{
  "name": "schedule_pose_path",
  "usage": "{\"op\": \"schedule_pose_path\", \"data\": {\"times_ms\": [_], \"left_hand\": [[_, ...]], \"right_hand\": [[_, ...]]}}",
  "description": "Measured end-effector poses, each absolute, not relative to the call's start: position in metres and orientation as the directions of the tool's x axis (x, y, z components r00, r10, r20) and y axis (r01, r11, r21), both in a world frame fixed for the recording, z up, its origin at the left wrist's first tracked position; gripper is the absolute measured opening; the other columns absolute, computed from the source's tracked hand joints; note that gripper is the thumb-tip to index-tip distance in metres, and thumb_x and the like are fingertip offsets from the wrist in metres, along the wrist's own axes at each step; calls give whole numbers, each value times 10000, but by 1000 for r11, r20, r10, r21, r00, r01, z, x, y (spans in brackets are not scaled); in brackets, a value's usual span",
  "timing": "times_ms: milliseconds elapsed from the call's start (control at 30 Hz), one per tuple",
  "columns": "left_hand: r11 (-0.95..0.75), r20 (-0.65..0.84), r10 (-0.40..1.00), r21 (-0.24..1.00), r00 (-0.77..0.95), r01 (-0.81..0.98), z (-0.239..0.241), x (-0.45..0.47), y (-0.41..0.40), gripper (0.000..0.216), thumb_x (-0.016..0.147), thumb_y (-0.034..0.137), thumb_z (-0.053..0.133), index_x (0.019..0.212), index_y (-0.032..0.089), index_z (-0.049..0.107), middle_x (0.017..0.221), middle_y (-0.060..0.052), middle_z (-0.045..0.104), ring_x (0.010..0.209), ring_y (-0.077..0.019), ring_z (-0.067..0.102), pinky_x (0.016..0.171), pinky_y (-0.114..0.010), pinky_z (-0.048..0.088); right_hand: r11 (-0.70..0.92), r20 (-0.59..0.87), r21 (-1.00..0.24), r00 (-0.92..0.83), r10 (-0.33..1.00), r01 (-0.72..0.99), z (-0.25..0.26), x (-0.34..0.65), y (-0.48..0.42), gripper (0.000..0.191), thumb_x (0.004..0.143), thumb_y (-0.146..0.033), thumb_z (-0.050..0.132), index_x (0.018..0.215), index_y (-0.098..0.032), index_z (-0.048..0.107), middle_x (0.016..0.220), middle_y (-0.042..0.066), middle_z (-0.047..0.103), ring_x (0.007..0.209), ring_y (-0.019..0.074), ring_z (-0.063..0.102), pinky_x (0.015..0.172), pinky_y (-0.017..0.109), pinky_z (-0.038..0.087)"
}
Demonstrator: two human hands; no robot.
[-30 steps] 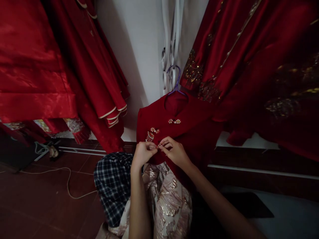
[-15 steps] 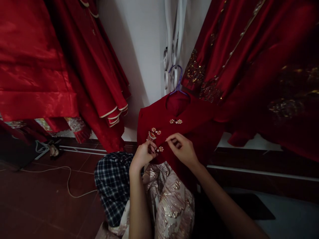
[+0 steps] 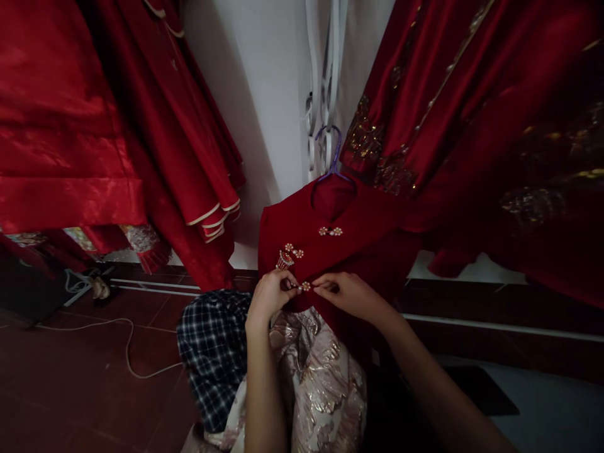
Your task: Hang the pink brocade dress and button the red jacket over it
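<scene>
A dark red garment (image 3: 372, 251) hangs from a purple hanger (image 3: 335, 157) in front of me. Pearl-and-bead flower clasps decorate its front: one clasp (image 3: 330, 231) below the neckline, another (image 3: 293, 251) at the left above a fringed fan-shaped ornament (image 3: 285, 260). The lowest flower clasp (image 3: 306, 286) lies between my hands. My left hand (image 3: 268, 299) pinches its left end, thumb against index finger. My right hand (image 3: 353, 294) has thumb and fingers pressed together just right of the clasp; whatever they hold is too small to tell.
Red garments (image 3: 189, 145) hang at the left, and beaded red garments (image 3: 425, 113) at the right. White scrolled metalwork (image 3: 325, 82) stands behind the hanger. Below are a plaid cloth (image 3: 214, 352), a shiny floral fabric (image 3: 330, 390) and a pale cable (image 3: 129, 346) on the tiled floor.
My right hand has come down and slightly left, its fingertips now beside the lowest clasp. My left hand stays at the clasp's left end.
</scene>
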State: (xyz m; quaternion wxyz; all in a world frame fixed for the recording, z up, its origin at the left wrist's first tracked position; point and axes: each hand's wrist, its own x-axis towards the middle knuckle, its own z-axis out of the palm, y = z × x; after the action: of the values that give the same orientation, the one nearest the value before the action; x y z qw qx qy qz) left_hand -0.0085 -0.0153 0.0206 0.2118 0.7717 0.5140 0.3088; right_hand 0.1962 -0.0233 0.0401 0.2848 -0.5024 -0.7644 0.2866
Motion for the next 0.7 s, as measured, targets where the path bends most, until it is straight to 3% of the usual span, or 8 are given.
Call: {"op": "schedule_pose_path", "data": {"times_ms": [133, 333, 500, 700], "left_hand": [[-372, 229, 927, 664, 298, 649, 17, -8, -13, 137, 679, 241, 658, 808, 204, 630, 765, 17, 621, 694, -106, 551, 637, -198, 382], [-344, 200, 938, 635, 283, 692, 14, -5, -11, 127, 665, 139, 613, 773, 204, 630, 745, 19, 637, 685, -103, 565, 627, -194, 379], [-349, 208, 936, 646, 283, 679, 12, -6, -11, 151, 653, 144, 628, 791, 204, 622, 784, 17, 645, 699, -101, 568, 627, -187, 382], [-338, 172, 938, 630, 300, 699, 12, -4, -11, 144, 639, 196, 671, 771, 213, 616, 766, 30, 651, 674, -102, 569, 601, -188, 372]], "right_hand": [[268, 109, -660, -264, 958, 702, 23, 185, -18, 212, 770, -337, 568, 928, -227, 658, 795, 25, 704, 723, 153, 651, 685, 254, 483], [285, 175, -606, -225, 958, 743, 7, 175, -9, 264, 661, -406, 679, 811, -195, 629, 747, 22, 671, 650, 141, 611, 591, 235, 446], [319, 220, -689, -231, 948, 651, -2, 176, -3, 136, 684, -290, 665, 761, -187, 621, 755, 25, 678, 651, 125, 616, 633, 231, 476], [275, 197, -767, -194, 961, 580, -8, 175, -1, 116, 668, -274, 676, 729, -188, 629, 704, 20, 687, 643, 132, 642, 633, 234, 510]]}}
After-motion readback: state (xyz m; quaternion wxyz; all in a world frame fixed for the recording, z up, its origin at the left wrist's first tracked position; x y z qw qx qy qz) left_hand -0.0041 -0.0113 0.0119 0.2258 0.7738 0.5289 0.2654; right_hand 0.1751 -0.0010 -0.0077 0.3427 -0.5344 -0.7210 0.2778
